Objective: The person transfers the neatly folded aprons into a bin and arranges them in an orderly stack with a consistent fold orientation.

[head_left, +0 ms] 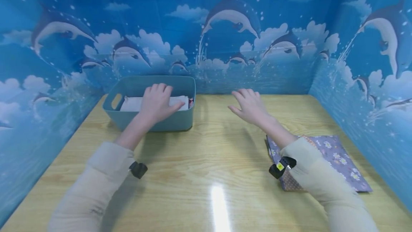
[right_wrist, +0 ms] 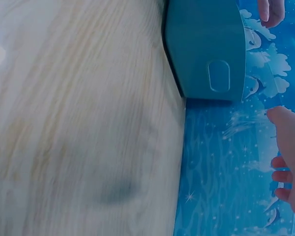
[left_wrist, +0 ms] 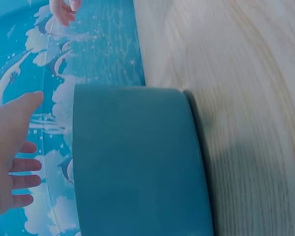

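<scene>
My left hand (head_left: pixel 157 102) hovers above the blue-green plastic bin (head_left: pixel 170 121), its fingers loosely extended and nothing in them. Inside the bin lies a flat white item (head_left: pixel 131 104), partly hidden by that hand, with a small red patterned thing (head_left: pixel 191 102) at the right end. To the right of the bin, my right hand (head_left: pixel 249 106) is held in the air over the table, thumb apart from the fingers, holding nothing. In the left wrist view the bin's outer wall (left_wrist: pixel 137 157) stands beside the left hand (left_wrist: pixel 10 152).
A folded purple cloth (head_left: pixel 338 156) with daisies and a dotted brown part lies at the right, beneath my right forearm. The wooden table (head_left: pixel 193 174) is enclosed by blue dolphin-print sheets (head_left: pixel 180 46) at the back and sides.
</scene>
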`<action>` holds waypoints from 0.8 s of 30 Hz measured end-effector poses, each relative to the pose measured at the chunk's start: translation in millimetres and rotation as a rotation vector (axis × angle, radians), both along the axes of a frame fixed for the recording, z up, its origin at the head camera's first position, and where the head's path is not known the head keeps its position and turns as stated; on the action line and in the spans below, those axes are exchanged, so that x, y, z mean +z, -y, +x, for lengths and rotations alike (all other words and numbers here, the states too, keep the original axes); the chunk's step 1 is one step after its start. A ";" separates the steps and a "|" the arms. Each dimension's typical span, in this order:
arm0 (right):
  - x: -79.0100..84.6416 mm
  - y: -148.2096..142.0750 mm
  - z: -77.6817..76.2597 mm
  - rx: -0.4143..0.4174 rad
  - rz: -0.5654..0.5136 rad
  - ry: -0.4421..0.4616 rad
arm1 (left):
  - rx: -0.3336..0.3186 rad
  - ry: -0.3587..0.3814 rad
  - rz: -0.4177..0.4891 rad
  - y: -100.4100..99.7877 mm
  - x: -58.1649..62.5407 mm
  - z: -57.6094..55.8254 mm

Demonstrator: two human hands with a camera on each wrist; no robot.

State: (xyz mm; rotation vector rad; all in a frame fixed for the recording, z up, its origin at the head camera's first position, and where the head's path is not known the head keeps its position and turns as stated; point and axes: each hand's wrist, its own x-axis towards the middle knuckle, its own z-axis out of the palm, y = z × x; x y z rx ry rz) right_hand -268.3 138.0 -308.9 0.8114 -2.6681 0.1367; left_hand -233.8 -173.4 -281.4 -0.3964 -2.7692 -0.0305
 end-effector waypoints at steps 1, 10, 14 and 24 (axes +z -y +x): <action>-0.7 -2.5 0.8 -0.002 0.001 0.001 | -0.006 -0.004 -0.002 -1.5 -0.9 0.7; -5.7 -24.4 7.7 -0.024 0.001 -0.013 | -0.081 -0.085 -0.015 -16.4 -7.7 7.8; -9.1 -32.7 10.3 -0.035 0.019 -0.030 | -0.119 -0.114 -0.022 -22.0 -11.5 9.9; -14.9 -53.2 14.8 -0.088 0.012 0.004 | -0.210 -0.182 -0.011 -39.7 -20.0 11.4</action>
